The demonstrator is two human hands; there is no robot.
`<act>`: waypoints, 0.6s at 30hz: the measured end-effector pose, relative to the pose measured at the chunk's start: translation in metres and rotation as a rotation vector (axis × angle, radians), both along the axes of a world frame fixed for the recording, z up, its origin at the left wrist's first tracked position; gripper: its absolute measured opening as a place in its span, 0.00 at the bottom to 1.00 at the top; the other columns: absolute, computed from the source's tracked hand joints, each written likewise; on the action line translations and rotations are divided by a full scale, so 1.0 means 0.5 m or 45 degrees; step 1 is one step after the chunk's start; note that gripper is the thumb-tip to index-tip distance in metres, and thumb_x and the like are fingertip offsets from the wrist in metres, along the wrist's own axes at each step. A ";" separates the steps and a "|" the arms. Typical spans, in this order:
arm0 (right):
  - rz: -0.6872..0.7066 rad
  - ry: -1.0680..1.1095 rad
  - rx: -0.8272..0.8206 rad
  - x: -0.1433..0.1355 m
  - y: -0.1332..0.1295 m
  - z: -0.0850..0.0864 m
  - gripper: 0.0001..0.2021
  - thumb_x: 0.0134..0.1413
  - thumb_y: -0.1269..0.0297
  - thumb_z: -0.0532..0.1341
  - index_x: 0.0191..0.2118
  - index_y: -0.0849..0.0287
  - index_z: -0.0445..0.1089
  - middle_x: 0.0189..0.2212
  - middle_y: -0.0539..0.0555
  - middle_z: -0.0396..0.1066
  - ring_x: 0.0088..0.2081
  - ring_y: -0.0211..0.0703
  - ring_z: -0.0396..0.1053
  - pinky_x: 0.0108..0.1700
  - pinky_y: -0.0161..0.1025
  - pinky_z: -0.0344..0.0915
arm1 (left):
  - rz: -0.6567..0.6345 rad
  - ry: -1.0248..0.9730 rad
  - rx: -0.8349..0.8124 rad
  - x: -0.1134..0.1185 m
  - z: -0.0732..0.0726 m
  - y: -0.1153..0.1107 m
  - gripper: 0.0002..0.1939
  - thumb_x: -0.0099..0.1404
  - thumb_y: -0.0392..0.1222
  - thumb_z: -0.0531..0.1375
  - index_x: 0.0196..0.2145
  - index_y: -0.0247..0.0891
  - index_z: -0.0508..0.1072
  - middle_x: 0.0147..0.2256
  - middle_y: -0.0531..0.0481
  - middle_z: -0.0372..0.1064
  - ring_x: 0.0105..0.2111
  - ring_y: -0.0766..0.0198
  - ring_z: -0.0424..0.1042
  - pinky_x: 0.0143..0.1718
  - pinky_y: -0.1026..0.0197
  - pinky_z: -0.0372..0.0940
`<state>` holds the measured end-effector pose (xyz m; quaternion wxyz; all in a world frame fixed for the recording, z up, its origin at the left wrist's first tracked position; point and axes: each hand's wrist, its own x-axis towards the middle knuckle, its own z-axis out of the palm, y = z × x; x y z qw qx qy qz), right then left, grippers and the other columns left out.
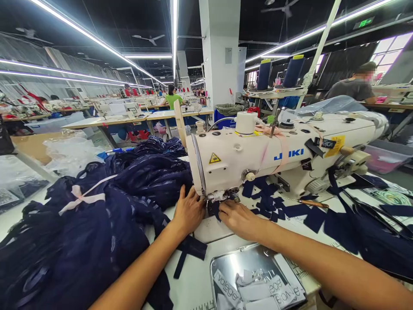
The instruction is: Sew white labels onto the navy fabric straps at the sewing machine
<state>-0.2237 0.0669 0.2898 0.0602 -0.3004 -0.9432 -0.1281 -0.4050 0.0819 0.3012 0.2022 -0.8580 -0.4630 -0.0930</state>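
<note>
A white sewing machine with blue lettering spans the middle and right. Beneath its needle area lies a small piece of dark navy fabric. My left hand rests at the left of the needle area, fingers bent, beside the fabric. From the right, my right hand reaches in with its fingers pressed together at the fabric's edge. The fingertips of both hands are partly hidden near the needle. A big heap of navy garments fills the left side, with a pale tie strip on top.
In front is a metal tray holding white labels. Navy scraps and a wooden-handled tool lie behind and right of my right hand. Thread cones stand behind the machine. A person sits at the back right.
</note>
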 end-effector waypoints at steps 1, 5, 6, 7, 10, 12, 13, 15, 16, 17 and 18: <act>-0.011 -0.008 0.004 -0.002 0.000 0.000 0.09 0.48 0.81 0.51 0.33 0.66 0.66 0.33 0.60 0.64 0.35 0.45 0.63 0.34 0.40 0.61 | -0.002 -0.006 -0.007 0.000 0.000 0.003 0.11 0.56 0.34 0.52 0.35 0.36 0.71 0.36 0.41 0.70 0.43 0.50 0.64 0.47 0.40 0.52; -0.028 -0.019 0.031 -0.012 0.001 -0.004 0.09 0.50 0.79 0.51 0.32 0.66 0.67 0.34 0.61 0.64 0.36 0.46 0.63 0.36 0.40 0.62 | 0.000 -0.018 -0.022 0.002 0.001 0.010 0.10 0.57 0.35 0.51 0.34 0.36 0.71 0.34 0.42 0.70 0.43 0.50 0.64 0.47 0.40 0.53; -0.029 -0.016 0.037 -0.014 0.001 -0.006 0.09 0.50 0.79 0.51 0.32 0.66 0.67 0.34 0.61 0.64 0.36 0.46 0.63 0.36 0.40 0.62 | 0.005 -0.014 -0.020 0.003 0.002 0.011 0.10 0.57 0.36 0.51 0.34 0.35 0.71 0.34 0.42 0.70 0.43 0.50 0.64 0.47 0.40 0.52; -0.034 -0.015 0.041 -0.015 0.002 -0.007 0.09 0.50 0.79 0.51 0.32 0.66 0.67 0.34 0.61 0.65 0.36 0.46 0.63 0.36 0.41 0.62 | 0.010 -0.008 -0.019 0.003 0.002 0.011 0.10 0.57 0.36 0.51 0.34 0.35 0.71 0.34 0.42 0.70 0.43 0.50 0.64 0.47 0.40 0.52; -0.051 -0.013 0.041 -0.015 0.004 -0.007 0.09 0.50 0.80 0.51 0.33 0.66 0.67 0.34 0.60 0.65 0.35 0.46 0.63 0.34 0.40 0.62 | 0.026 -0.009 -0.020 0.007 0.005 0.014 0.11 0.57 0.35 0.51 0.34 0.35 0.72 0.34 0.41 0.70 0.43 0.50 0.64 0.47 0.41 0.52; -0.048 -0.012 0.036 -0.008 0.009 -0.002 0.09 0.50 0.80 0.51 0.33 0.65 0.67 0.34 0.60 0.65 0.35 0.45 0.63 0.33 0.39 0.62 | 0.029 -0.016 -0.022 0.010 0.008 0.014 0.11 0.57 0.35 0.51 0.35 0.34 0.72 0.35 0.40 0.70 0.43 0.49 0.64 0.47 0.40 0.52; -0.042 -0.010 0.039 -0.003 0.014 0.001 0.09 0.49 0.80 0.52 0.33 0.65 0.67 0.34 0.59 0.65 0.35 0.45 0.63 0.33 0.39 0.62 | 0.037 -0.011 -0.022 0.011 0.009 0.013 0.11 0.57 0.35 0.51 0.35 0.35 0.72 0.35 0.40 0.70 0.43 0.49 0.64 0.47 0.40 0.52; -0.032 -0.005 0.057 0.012 0.027 0.006 0.08 0.49 0.80 0.53 0.33 0.65 0.67 0.34 0.59 0.66 0.35 0.45 0.63 0.36 0.39 0.61 | 0.070 0.035 -0.011 0.011 0.009 0.000 0.12 0.56 0.33 0.50 0.35 0.35 0.72 0.36 0.40 0.70 0.43 0.49 0.64 0.48 0.41 0.52; -0.027 0.001 0.066 0.020 0.035 0.007 0.08 0.50 0.79 0.53 0.33 0.65 0.67 0.33 0.58 0.67 0.36 0.45 0.63 0.38 0.39 0.60 | 0.085 0.074 0.002 0.009 0.008 -0.011 0.13 0.55 0.31 0.50 0.35 0.34 0.72 0.37 0.40 0.70 0.44 0.49 0.64 0.49 0.41 0.51; -0.020 0.011 0.077 0.028 0.043 0.007 0.08 0.51 0.78 0.53 0.33 0.65 0.68 0.32 0.58 0.67 0.36 0.45 0.63 0.39 0.39 0.60 | 0.084 0.118 0.020 0.005 0.007 -0.027 0.14 0.54 0.30 0.50 0.36 0.33 0.72 0.38 0.39 0.70 0.45 0.49 0.63 0.50 0.42 0.50; -0.014 0.024 0.087 0.036 0.051 0.007 0.08 0.53 0.77 0.53 0.34 0.65 0.68 0.31 0.57 0.68 0.36 0.45 0.63 0.40 0.40 0.59 | 0.069 0.162 0.041 -0.002 0.005 -0.046 0.15 0.53 0.29 0.51 0.36 0.32 0.72 0.39 0.39 0.70 0.46 0.48 0.63 0.51 0.43 0.49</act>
